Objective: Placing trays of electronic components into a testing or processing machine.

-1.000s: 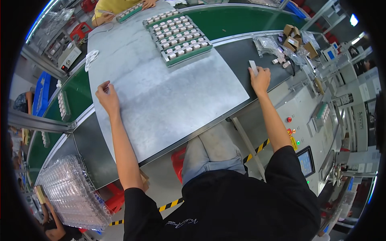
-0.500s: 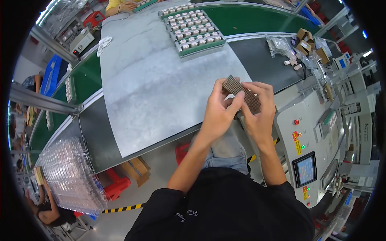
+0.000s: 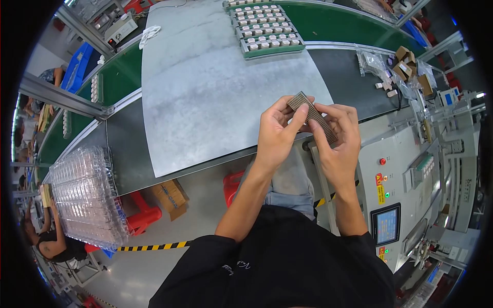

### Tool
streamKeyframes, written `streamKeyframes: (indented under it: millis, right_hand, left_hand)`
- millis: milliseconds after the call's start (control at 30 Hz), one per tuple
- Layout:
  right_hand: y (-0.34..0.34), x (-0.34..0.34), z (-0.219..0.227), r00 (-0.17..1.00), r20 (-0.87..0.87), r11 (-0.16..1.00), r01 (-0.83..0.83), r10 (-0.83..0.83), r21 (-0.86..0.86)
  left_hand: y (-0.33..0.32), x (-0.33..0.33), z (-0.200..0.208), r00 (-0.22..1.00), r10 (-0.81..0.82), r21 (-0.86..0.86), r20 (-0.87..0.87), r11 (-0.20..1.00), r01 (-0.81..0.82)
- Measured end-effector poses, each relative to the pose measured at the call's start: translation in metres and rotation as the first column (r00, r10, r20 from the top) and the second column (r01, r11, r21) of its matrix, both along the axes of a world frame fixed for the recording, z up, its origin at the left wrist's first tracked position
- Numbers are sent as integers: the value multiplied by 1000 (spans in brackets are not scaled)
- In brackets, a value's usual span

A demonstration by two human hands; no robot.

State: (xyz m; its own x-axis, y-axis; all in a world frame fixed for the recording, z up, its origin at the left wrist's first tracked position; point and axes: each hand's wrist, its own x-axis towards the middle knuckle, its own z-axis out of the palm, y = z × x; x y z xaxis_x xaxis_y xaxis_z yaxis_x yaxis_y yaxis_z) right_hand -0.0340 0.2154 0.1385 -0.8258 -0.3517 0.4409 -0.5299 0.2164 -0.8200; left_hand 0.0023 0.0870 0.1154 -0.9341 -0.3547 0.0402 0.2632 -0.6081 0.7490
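Between my two hands, above the table's front edge, is a thin rectangular plate (image 3: pixel 322 124) covered in a fine brown grid. It slants from upper left to lower right. My left hand (image 3: pixel 276 134) grips its upper left end, with the thumb on the gridded face. My right hand (image 3: pixel 341 137) pinches the lower right part, its thumb on the near edge and its fingers curled behind. The plate's back is hidden by the fingers.
A grey-white sheet (image 3: pixel 205 113) covers the table. Green trays (image 3: pixel 275 50) of white round pieces stand at its far side. A machine panel (image 3: pixel 367 164) with buttons and screen stands right, plastic bags (image 3: pixel 371 64) and cartons beyond. Stacked clear plastic trays (image 3: pixel 84 197) are at left.
The plate has turned to a steeper slant, and more of its gridded face shows. Both hands keep hold of it. The whole view has shifted, with the table appearing higher and further right.
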Motion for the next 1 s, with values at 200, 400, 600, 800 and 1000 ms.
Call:
streamKeyframes:
  millis: [200, 400, 600, 800, 1000]
  right_hand:
    - [3, -1, 10, 999, 24, 997, -36, 35, 68]
    - [0, -23, 28, 991, 82, 986, -116, 106, 120]
    - [4, -39, 16, 925, 294, 950, -287, 241, 122]
    - [-5, -26, 22, 976, 177, 975, -154, 126, 158]
    - [3, -32, 28, 998, 17, 987, -58, 56, 149]
  left_hand:
    - [2, 3, -15, 999, 31, -97, 9, 995, -30]
    - [6, 1, -26, 999, 33, -210, 39, 977, -24]
    - [5, 3, -27, 996, 7, -186, 85, 982, 9]
    - [2, 3, -21, 994, 4, -192, 108, 981, 16]
    - [-3, 4, -19, 993, 8, -145, 117, 989, 9]
